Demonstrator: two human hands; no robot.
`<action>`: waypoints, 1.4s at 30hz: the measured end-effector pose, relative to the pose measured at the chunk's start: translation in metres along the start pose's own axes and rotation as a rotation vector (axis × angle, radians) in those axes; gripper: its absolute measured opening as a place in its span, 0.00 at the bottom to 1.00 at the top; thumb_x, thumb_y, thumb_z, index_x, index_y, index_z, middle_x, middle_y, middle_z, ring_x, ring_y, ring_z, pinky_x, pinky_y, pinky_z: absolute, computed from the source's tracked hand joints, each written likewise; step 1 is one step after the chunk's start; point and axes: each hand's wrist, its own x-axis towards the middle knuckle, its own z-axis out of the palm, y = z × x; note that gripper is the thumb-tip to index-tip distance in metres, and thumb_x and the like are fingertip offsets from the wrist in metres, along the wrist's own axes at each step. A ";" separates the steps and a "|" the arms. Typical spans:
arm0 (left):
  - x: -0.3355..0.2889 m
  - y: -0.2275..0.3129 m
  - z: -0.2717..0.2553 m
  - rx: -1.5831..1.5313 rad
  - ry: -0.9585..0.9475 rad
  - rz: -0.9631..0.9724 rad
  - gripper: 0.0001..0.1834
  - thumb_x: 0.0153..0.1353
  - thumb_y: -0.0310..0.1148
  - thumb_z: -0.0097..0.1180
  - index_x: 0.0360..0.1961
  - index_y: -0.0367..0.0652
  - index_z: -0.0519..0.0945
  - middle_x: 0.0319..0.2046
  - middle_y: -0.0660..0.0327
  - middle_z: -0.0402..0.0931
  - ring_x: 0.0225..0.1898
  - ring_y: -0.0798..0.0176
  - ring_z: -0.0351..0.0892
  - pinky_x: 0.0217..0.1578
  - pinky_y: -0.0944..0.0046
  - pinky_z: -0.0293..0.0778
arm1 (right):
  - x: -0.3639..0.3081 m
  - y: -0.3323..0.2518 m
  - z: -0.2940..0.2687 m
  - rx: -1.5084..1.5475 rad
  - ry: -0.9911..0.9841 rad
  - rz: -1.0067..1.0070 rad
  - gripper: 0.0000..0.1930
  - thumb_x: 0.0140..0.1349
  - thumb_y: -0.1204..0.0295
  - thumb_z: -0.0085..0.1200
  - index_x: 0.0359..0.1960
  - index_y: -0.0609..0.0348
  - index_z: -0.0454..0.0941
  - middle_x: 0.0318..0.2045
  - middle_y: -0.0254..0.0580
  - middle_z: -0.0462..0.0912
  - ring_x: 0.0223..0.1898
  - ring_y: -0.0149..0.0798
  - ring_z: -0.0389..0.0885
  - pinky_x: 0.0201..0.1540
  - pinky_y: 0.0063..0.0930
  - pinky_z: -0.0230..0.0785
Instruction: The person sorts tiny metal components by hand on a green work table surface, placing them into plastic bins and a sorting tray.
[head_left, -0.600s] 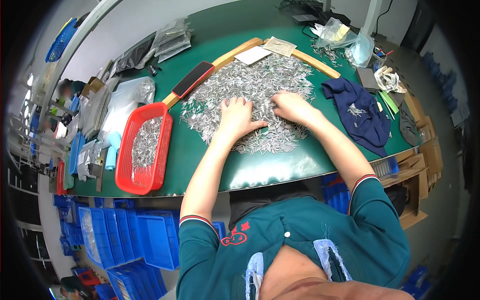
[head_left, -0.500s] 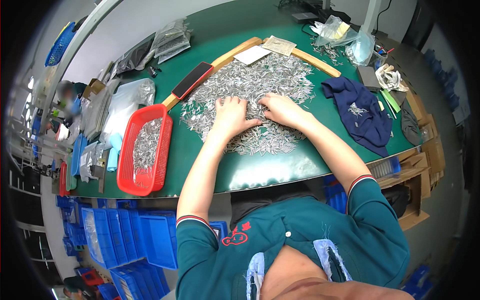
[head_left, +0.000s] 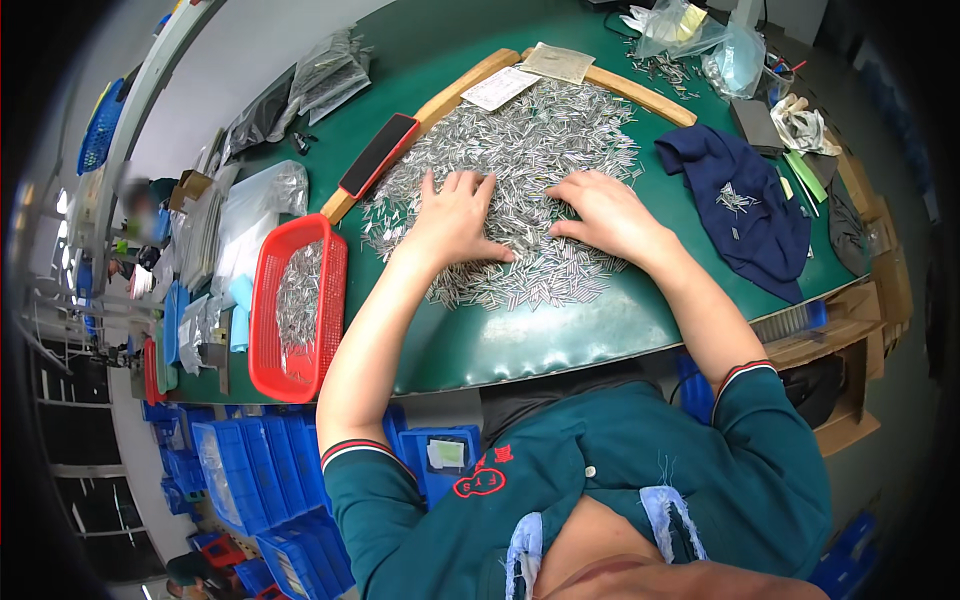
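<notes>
A wide pile of small silvery metal pins (head_left: 530, 140) lies spread over the green tabletop (head_left: 450, 355). On the pile's left part rests my left hand (head_left: 455, 222), palm down, its fingers apart and its thumb stretched toward the middle. Opposite it, my right hand (head_left: 605, 218) touches the pins on the right side, fingers spread and slightly bent. Neither hand holds anything I can make out. Loose pins lie in the gap between the two thumbs.
A red basket (head_left: 262, 330) with more pins stands at the left. Wooden bars (head_left: 640, 97) border the pile's far side, with a black-and-red flat block (head_left: 380, 155) on the left one. Dark blue cloth (head_left: 740, 210) bearing a few pins lies at the right.
My hands have moved apart: the left slightly left, the right further right. The gap of pins between them is wider. The whole view has shifted a little.
</notes>
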 end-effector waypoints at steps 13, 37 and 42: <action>0.034 0.012 0.029 0.294 0.228 0.207 0.24 0.48 0.49 0.54 0.37 0.38 0.72 0.44 0.55 0.67 0.55 0.55 0.60 0.56 0.40 0.49 | 0.002 0.006 0.026 0.019 0.193 0.027 0.21 0.47 0.60 0.59 0.41 0.58 0.75 0.38 0.44 0.72 0.46 0.45 0.68 0.50 0.37 0.60; 0.033 0.025 0.010 -2.144 -0.400 -0.401 0.13 0.64 0.33 0.40 0.45 0.36 0.68 0.41 0.54 0.73 0.41 0.63 0.75 0.43 0.62 0.73 | 0.010 -0.008 0.015 0.432 0.193 -0.077 0.30 0.50 0.64 0.57 0.55 0.60 0.63 0.48 0.50 0.72 0.49 0.47 0.71 0.51 0.34 0.64; 0.032 0.035 -0.006 -1.905 -0.323 -0.447 0.14 0.62 0.34 0.44 0.43 0.34 0.70 0.37 0.57 0.73 0.28 0.72 0.74 0.27 0.74 0.74 | 0.011 -0.012 0.014 0.374 0.302 -0.163 0.34 0.47 0.64 0.59 0.57 0.58 0.60 0.47 0.50 0.72 0.49 0.46 0.71 0.52 0.36 0.62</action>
